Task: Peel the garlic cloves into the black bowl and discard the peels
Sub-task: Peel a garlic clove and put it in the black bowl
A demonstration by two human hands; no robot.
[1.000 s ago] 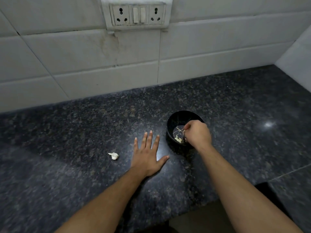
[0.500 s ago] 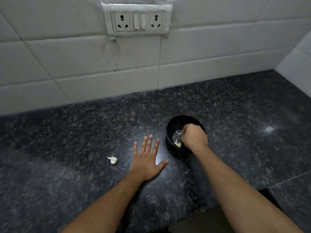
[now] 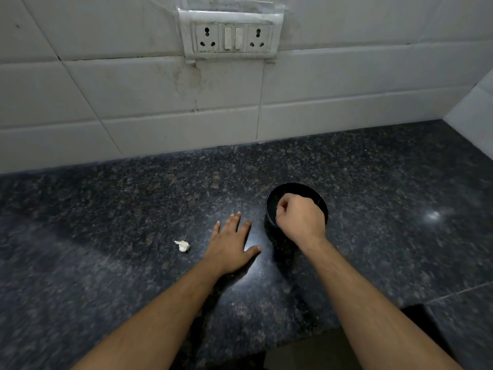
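Dark speckled granite counter point(image 3: 373, 182) fills the lower frame, with a seam line at the right edge and a bright light glint to the right of the bowl. White tiled wall point(image 3: 133, 102) runs behind it, stained below a white socket panel point(image 3: 230, 36) with two sockets and two switches between them; a second tiled wall meets it at the right corner. Both bare forearms reach in from the bottom. Left hand point(image 3: 230, 245) lies flat, palm down on the counter, fingers straight and slightly spread, thumb out toward the bowl, holding nothing. Right hand point(image 3: 300, 218) is curled into a loose fist over the black bowl point(image 3: 296, 186), knuckles up, covering most of the opening; fingertips dip inside the rim. Can't tell whether it's pinching anything: bowl contents are hidden by the hand. Bowl sits upright on the counter just right of the left hand, not touching it; only the far rim and a bit of the left wall show. One small whitish garlic piece point(image 3: 183, 246) lies loose on the counter left of the left hand, near but apart from it; too small to tell clove from peel.
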